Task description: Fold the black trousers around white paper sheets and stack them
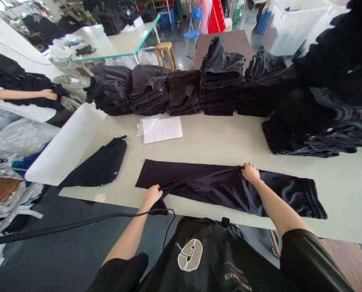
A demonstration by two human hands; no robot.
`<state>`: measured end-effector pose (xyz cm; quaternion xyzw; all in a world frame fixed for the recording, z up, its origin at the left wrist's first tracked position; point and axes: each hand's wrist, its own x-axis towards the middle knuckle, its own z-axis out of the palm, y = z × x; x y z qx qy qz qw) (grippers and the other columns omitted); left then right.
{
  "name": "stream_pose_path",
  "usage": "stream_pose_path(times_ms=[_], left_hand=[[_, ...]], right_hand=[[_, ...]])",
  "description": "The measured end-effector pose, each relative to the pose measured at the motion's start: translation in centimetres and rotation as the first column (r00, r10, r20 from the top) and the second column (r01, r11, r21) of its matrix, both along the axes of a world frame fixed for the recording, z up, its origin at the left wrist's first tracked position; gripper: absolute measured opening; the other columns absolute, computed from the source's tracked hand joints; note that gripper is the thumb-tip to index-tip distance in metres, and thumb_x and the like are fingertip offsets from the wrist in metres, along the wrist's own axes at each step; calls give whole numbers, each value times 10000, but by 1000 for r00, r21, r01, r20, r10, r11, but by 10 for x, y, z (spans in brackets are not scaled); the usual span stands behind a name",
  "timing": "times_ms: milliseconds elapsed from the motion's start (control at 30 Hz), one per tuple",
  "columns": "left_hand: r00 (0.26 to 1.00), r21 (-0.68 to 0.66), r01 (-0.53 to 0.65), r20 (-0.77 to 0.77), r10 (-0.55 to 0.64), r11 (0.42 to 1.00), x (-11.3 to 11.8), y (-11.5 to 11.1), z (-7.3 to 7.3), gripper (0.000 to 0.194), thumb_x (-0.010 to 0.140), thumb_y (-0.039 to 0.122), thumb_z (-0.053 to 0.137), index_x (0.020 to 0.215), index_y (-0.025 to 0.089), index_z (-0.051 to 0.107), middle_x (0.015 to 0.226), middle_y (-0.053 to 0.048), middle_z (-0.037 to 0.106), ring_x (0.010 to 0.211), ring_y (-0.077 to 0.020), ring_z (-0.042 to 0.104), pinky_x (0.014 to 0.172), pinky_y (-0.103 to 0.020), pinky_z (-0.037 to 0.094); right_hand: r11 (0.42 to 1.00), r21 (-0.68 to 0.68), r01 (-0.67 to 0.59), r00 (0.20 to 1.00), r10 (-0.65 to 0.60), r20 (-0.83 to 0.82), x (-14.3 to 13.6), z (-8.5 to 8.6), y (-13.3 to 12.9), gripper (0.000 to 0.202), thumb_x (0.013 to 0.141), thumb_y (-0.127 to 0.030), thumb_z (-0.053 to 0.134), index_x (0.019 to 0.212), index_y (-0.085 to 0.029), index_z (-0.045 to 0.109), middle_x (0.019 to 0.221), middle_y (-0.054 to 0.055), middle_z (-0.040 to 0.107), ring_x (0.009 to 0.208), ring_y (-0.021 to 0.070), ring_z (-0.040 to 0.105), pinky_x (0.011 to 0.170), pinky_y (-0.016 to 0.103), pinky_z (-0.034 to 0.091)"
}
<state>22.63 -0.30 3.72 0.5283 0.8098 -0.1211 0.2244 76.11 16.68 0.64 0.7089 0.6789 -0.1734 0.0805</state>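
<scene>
Dark trousers (211,182) lie lengthwise along the near edge of the table, with the gathered waistband at the right and one leg end flat at the left. My left hand (153,195) is closed on the lower leg, whose end hangs over the table's edge. Farther right, my right hand (251,172) pinches the upper edge of the trousers around their middle. A second dark garment (100,166) with a small white logo lies at the left of the table.
Stacks of folded dark garments (150,89) line the table's (223,138) far side, and a larger pile (320,121) rises at the right. White papers (163,129) lie mid-table. A black cable (108,217) crosses at the left. Another person's hand (48,94) touches dark cloth.
</scene>
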Motion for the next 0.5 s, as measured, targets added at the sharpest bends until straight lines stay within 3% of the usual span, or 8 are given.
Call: stream_pose_path(times_ms=[100, 167, 267, 367, 433, 500], left_hand=[[989, -118, 74, 139, -57, 990, -55, 18, 23, 172, 844, 234, 594, 874, 215, 762, 944, -92, 788, 925, -261, 735, 770, -308, 502], [978, -109, 87, 200, -64, 990, -88, 38, 36, 140, 830, 229, 621, 796, 217, 756, 839, -58, 774, 844, -237, 729, 741, -295, 499], [964, 29, -74, 257, 64, 997, -126, 72, 46, 111, 873, 287, 697, 906, 201, 758, 923, -54, 761, 883, -218, 716, 789, -303, 536], [938, 122, -185, 320, 137, 975, -147, 99, 42, 322, 962, 403, 677, 1194, 180, 683, 1196, -84, 695, 1045, -218, 683, 903, -395, 580], [933, 123, -187, 334, 137, 975, -156, 108, 35, 384, 972, 436, 664, 1242, 163, 660, 1240, -89, 682, 1081, -234, 680, 928, -435, 586], [912, 123, -194, 387, 133, 973, -166, 110, 26, 354, 933, 438, 693, 1145, 155, 716, 1169, -84, 742, 1070, -260, 707, 935, -396, 578]], right_hand=[[999, 43, 31, 996, -35, 86, -17, 3, -5, 372, 953, -197, 473, 1290, -111, 604, 1317, 209, 601, 1239, 339, 519, 1020, 491, 392], [990, 136, 40, 988, -59, 145, -32, 8, -13, 400, 930, -168, 458, 1294, -101, 610, 1328, 225, 594, 1245, 355, 504, 1068, 533, 338], [952, 285, -111, 990, 82, 111, -60, 17, -27, 428, 924, -157, 447, 1320, -132, 608, 1394, 201, 571, 1281, 339, 470, 1144, 528, 258], [891, 311, -331, 934, 357, -30, -97, 25, -35, 417, 958, -175, 422, 1324, -182, 621, 1349, 147, 619, 1260, 299, 490, 1163, 450, 265], [890, 273, -366, 912, 402, -85, -124, 29, -32, 400, 971, -192, 421, 1311, -183, 633, 1296, 139, 647, 1213, 292, 522, 1122, 412, 320], [917, 220, -333, 929, 359, -90, -150, 30, -24, 393, 974, -204, 433, 1311, -166, 632, 1279, 147, 656, 1187, 297, 542, 1067, 396, 369]])
